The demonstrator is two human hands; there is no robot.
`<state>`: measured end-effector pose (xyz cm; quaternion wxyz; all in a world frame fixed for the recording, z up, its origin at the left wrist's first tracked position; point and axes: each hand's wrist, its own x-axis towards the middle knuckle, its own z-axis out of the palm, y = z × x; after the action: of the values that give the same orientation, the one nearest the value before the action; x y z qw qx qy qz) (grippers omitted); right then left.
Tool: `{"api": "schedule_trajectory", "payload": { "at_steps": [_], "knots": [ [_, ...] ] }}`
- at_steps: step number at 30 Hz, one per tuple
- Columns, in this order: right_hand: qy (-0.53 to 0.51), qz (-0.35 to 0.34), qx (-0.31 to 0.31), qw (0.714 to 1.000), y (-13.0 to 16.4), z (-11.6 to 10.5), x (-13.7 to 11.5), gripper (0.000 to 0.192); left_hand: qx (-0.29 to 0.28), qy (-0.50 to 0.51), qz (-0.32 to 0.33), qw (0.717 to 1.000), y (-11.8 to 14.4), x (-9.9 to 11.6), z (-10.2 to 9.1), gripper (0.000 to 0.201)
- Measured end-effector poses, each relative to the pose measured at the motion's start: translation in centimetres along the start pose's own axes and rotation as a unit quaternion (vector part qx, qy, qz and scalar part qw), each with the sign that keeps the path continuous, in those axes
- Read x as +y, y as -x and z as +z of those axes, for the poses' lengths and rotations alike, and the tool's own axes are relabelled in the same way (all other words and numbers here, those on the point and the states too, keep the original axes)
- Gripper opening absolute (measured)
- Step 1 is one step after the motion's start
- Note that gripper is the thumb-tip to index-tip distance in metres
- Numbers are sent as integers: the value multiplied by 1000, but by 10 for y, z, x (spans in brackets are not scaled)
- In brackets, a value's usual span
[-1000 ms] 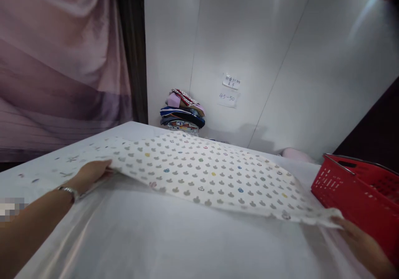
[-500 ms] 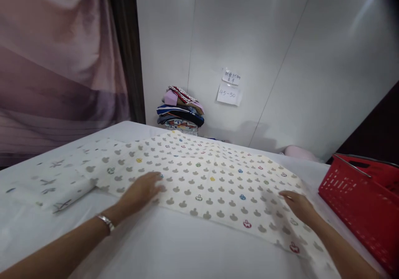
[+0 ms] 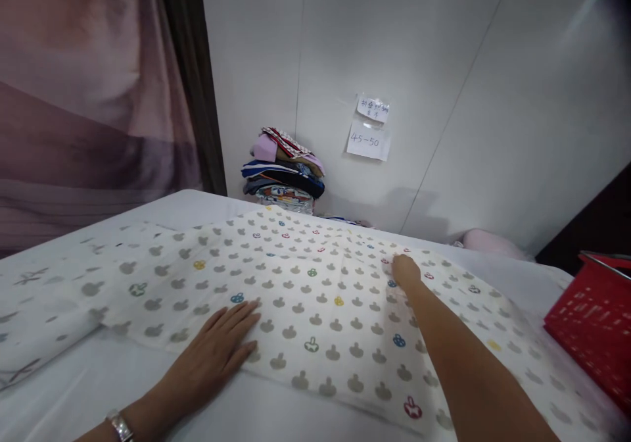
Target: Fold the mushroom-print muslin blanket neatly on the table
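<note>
On the near edge of the patterned cloth (image 3: 315, 297), the left hand (image 3: 217, 353) lies flat, palm down, fingers straight and slightly spread, gripping nothing; a metal wristband (image 3: 119, 425) shows at the wrist. Farther across, the right hand (image 3: 405, 270) reaches out on a straight forearm, its fingertips pressing down on the far part of the same cloth; whether that grip is pinching fabric or only touching cannot be told. That cream cloth, printed with grey and coloured shapes, is spread flat over the white bench (image 3: 276, 416), with another pale printed cloth (image 3: 34, 304) lying partly under it at the left. At the right edge sits a red basket (image 3: 596, 327). Behind, against the white wall, a stack of folded clothes (image 3: 283, 172) stands beside two paper notes (image 3: 371, 133), and a pink curtain (image 3: 89, 100) hangs at the left.
</note>
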<state>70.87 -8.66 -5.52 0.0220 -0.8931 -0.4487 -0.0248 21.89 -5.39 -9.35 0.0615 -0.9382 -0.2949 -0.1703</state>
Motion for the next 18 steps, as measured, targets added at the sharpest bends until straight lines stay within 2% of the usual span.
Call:
{"api": "schedule_trajectory", "payload": {
  "at_steps": [3,6,12,15,18],
  "knots": [
    [20,0,4,1000,-2,4,3,31,0,-4,-3,1000,2,1,1,51],
    [32,-10,18,999,3,-1,6,31,-4,-9,-5,1000,2,2,0,49],
    [51,-38,49,997,22,-38,18,25,1,11,-12,1000,-1,3,-3,47],
    [39,-55,91,994,47,-67,23,24,1,34,-19,999,-2,4,-4,46],
    [-23,-104,146,984,102,-98,24,26,2,59,-27,998,-2,5,-5,45]
  ]
}}
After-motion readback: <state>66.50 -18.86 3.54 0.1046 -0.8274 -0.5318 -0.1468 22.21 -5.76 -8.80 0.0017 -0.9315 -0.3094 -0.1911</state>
